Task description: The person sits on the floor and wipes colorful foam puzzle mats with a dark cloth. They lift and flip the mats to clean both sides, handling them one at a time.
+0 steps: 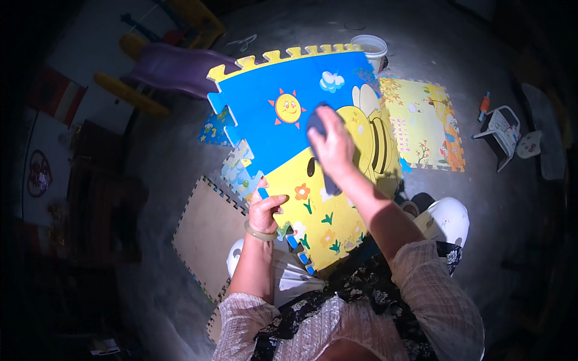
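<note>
A large foam puzzle mat tile with interlocking edges is tilted up in front of me. Its face carries a sun, a cloud, a bee and flowers on blue and yellow. My left hand grips the tile's left edge, thumb on the printed face. On the bee's head, my right hand presses a dark cloth against the surface. Part of the cloth hangs below the palm, and the hand and forearm hide some of the bee.
More foam tiles lie on the floor: a brown one at left, a yellow printed one at right. A white bucket stands beyond the tile. A small chair is at far right, a purple slide at upper left.
</note>
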{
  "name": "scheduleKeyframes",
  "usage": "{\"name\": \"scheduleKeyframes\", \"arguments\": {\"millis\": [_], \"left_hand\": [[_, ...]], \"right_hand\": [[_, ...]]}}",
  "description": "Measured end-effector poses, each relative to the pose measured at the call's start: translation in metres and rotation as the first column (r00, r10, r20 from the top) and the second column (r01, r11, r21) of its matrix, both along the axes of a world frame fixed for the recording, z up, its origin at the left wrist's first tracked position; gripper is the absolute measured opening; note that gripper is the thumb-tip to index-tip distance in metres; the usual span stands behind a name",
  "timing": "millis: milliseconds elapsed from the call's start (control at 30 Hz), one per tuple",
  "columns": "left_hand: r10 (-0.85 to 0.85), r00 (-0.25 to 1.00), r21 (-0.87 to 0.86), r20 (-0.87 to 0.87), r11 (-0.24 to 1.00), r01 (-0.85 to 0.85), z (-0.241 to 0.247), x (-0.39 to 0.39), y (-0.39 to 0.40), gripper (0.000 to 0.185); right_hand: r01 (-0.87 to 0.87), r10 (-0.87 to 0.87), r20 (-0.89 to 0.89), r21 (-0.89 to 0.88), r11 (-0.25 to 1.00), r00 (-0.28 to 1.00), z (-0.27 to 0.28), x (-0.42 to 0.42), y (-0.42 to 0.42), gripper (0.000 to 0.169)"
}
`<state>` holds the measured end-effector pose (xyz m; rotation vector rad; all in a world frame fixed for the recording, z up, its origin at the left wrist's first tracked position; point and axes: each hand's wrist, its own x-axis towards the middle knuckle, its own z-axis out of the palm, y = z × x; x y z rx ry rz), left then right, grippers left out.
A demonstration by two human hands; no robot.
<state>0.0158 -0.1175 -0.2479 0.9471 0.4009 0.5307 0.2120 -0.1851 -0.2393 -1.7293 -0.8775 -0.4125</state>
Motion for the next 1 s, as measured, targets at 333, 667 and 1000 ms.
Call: {"name": "scheduleKeyframes", "arguments": {"millis": [333,667,1000], "left_hand": [[0.009,0.999,0.030,-0.049,1.000,-0.007,0.019,-0.029,-0.008,0.045],[-0.151,0.986,-0.012,0.069,0.988,0.152,0.047,-0.076,-0.009,0.050],[-0.204,0.964,0.025,0.171,0.979,0.203,0.075,-0.103,-0.020,0.054]], "right_hand": [[-0.270,0.325,0.503,-0.181,0.946,0.801,0.042,-0.081,-0.017,0.059],[-0.224,0.279,0.655,-0.169,0.960,0.702,0.114,-0.148,-0.016,0.043],[-0.139,0.131,0.567,-0.029,0.990,0.813,0.228,-0.109,0.040,0.044]]}}
